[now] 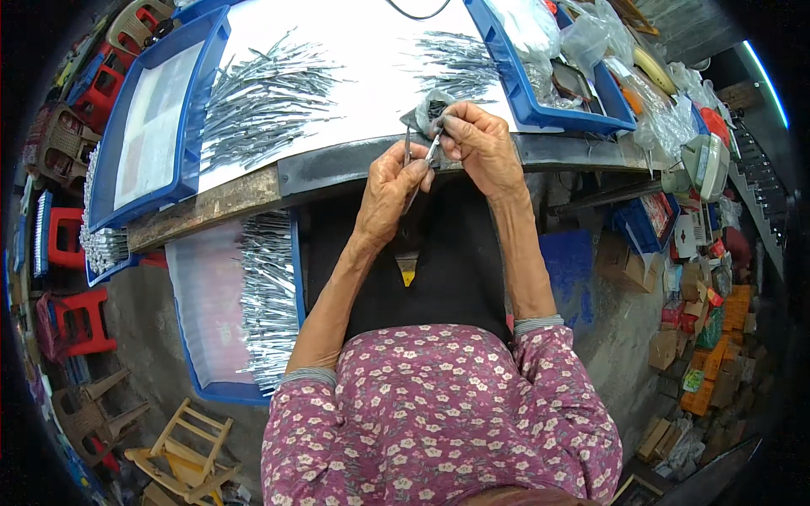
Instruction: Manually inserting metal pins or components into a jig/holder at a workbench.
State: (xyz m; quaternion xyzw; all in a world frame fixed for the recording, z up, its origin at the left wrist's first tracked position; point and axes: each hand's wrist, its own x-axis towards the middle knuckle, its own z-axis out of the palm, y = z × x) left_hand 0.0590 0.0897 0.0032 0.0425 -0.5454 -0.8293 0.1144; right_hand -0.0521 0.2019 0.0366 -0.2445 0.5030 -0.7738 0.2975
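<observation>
At the table's near edge (337,171), the left hand (389,187) pinches a slim metal piece (433,152); the right hand (490,152), fingertips drawn together, works by its far end. Steady, light pressure probably serves best.

No word, number or sign can be read. A few surfaces carry print-like patches, all too small or blurred to make out: the stacked orange boxes (699,396) at the lower right, one with a yellow-green patch (693,379) on its side; the small red-and-white packages (671,314) just beside them; and the pale grey-green boxy plastic device (707,164) near the right end of the table. The flat, deep-blue sheet (567,274) under the table's right side shows darker blotches, perhaps print, perhaps only wear; the view there is too poor to tell.
</observation>
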